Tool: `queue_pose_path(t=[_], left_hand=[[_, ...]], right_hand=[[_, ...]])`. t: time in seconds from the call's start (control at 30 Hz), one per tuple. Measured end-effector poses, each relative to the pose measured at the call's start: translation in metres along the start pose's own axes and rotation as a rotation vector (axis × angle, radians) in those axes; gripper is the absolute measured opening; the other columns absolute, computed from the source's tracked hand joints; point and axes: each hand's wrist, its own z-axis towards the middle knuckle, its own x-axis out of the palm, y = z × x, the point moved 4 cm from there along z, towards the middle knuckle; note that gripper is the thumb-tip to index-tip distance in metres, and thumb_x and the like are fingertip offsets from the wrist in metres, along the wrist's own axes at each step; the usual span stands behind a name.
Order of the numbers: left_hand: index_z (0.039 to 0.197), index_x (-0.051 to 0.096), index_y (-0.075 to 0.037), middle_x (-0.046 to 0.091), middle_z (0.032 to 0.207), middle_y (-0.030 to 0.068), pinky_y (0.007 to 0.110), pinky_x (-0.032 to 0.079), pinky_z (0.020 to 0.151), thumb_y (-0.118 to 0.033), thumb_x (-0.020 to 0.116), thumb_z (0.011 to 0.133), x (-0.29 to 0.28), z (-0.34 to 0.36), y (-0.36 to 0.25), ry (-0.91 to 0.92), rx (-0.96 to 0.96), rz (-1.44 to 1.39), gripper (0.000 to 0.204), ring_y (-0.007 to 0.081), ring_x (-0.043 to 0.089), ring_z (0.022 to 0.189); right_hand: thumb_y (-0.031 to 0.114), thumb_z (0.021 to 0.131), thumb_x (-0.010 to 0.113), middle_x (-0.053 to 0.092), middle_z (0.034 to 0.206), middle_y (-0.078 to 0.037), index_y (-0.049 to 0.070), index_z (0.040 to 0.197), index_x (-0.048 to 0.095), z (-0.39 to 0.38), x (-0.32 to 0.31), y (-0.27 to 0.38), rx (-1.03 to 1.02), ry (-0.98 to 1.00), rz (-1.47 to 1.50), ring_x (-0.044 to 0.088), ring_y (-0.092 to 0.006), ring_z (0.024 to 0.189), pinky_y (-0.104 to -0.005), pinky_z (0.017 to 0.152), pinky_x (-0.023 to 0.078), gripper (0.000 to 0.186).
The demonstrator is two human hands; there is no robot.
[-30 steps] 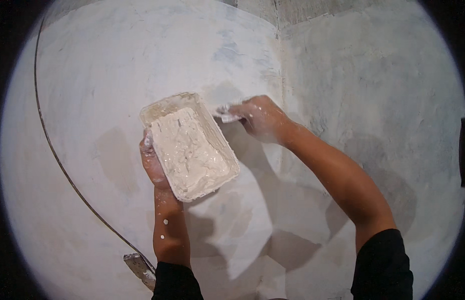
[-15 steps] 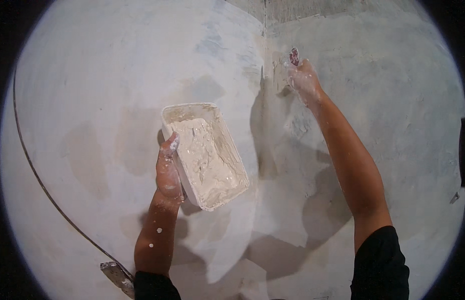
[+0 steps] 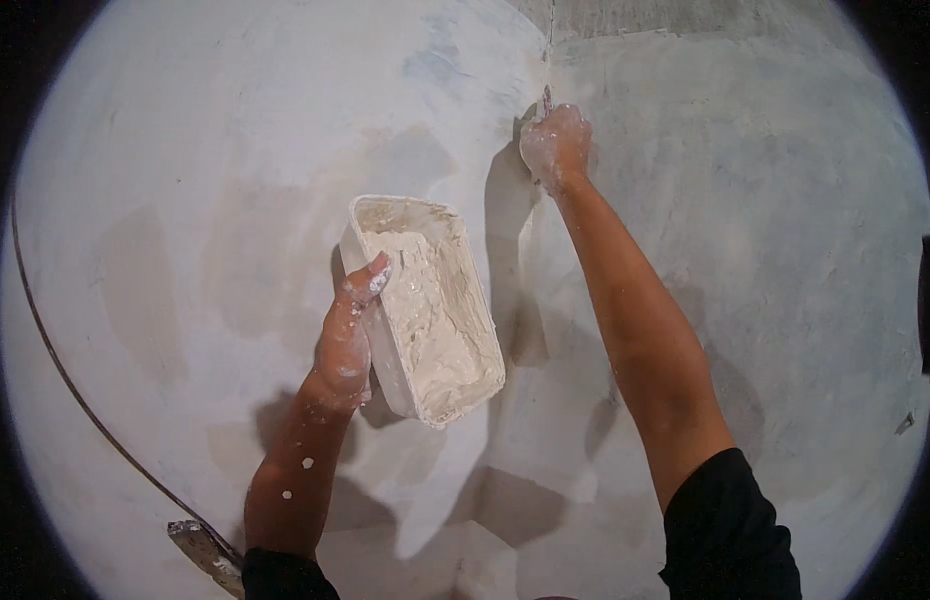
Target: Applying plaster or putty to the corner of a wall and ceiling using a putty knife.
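Note:
My left hand (image 3: 349, 335) grips the long side of a white rectangular plastic tub (image 3: 387, 352), thumb over its rim. The tub is tilted and holds thick cream-coloured putty (image 3: 425, 310), its surface ridged. Up at the wall corner, my right hand (image 3: 557, 146) is closed around a small tool with a reddish, putty-smeared handle (image 3: 547, 97). Only the tip of that handle shows above the fist; the working end is hidden. White putty coats both hands, and drops of it dot the left forearm.
A pale left wall (image 3: 235, 130) meets a greyer right wall (image 3: 785, 200) at a vertical corner. Damp-looking patches mark the left wall. A thin dark cable (image 3: 78, 393) curves down the left side to a flat, smeared grey piece (image 3: 200, 550). Bare concrete (image 3: 635, 18) shows at the top.
My right hand has moved left from the right wall to the corner, turning so less of the handle shows. The tub in my left hand has shifted slightly right in view.

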Motion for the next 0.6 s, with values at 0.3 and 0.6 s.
queue_pose_path(t=[0.3,0.6], left_hand=[[0.124,0.042,-0.001,0.052,0.116,0.0147,0.038,0.041,0.092,-0.040,0.052,0.081,-0.023,0.001,0.005,-0.055,0.036,-0.046,0.059,0.0271,0.051,0.105],[0.127,0.039,0.000,0.051,0.119,0.0154,0.039,0.040,0.094,-0.038,0.052,0.082,-0.014,0.000,-0.002,-0.052,-0.017,0.014,0.060,0.0273,0.050,0.108]], right_hand=[[0.016,0.078,0.056,0.060,0.079,-0.021,-0.007,0.082,0.058,-0.001,-0.022,0.020,-0.242,0.106,0.126,0.059,-0.0315,0.073,-0.0355,0.064,0.047,0.024],[0.012,0.073,0.057,0.058,0.069,-0.013,-0.007,0.077,0.058,0.037,-0.058,-0.005,0.163,0.211,0.403,0.056,-0.0196,0.064,-0.0366,0.056,0.043,0.020]])
